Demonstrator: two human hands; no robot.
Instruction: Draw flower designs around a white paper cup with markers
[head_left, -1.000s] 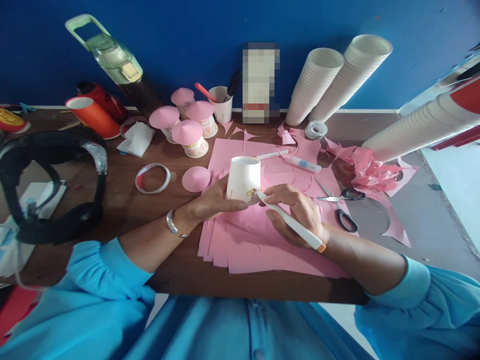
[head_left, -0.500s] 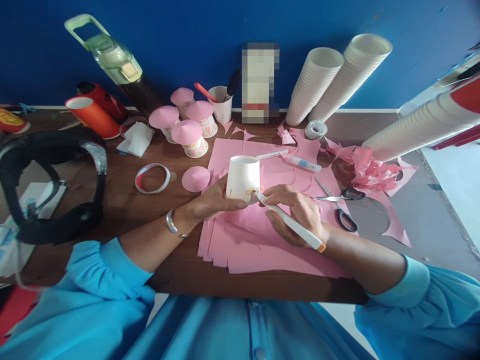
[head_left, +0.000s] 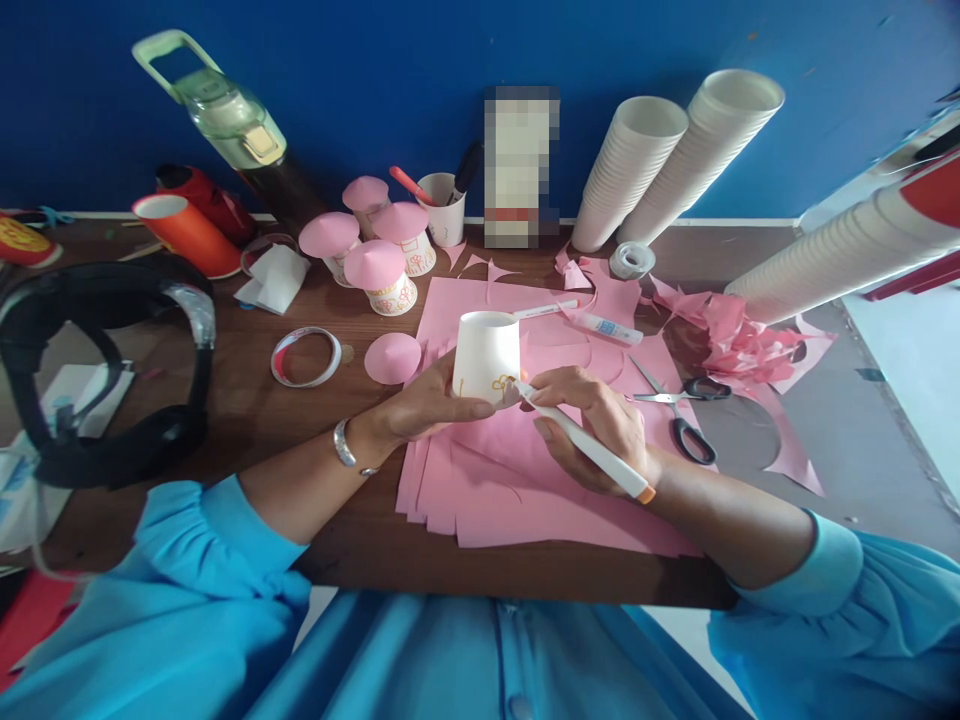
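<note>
A white paper cup (head_left: 487, 350) is gripped by my left hand (head_left: 427, 405), its narrow end up and its thumb side toward me. Orange flower-like lines show low on the cup's wall. My right hand (head_left: 596, 425) is closed around a white marker pen (head_left: 592, 450) with an orange end, its tip at the drawn lines. Both hands are above a stack of pink paper sheets (head_left: 480, 500). A loose pink paper cone (head_left: 393, 358) lies left of the cup. Farther back stand several decorated cups (head_left: 391, 295) topped with pink cones (head_left: 375, 264).
Scissors (head_left: 679, 400), a glue tube (head_left: 607, 328) and pink scraps (head_left: 750, 340) lie to the right. Tall stacks of paper cups (head_left: 630, 170) stand behind. At left are a tape roll (head_left: 305, 358), a black headset-like strap (head_left: 105, 375) and a bottle (head_left: 240, 130).
The pen tip has shifted very slightly to the right along the cup's wall. The cup and my left hand hold almost the same place.
</note>
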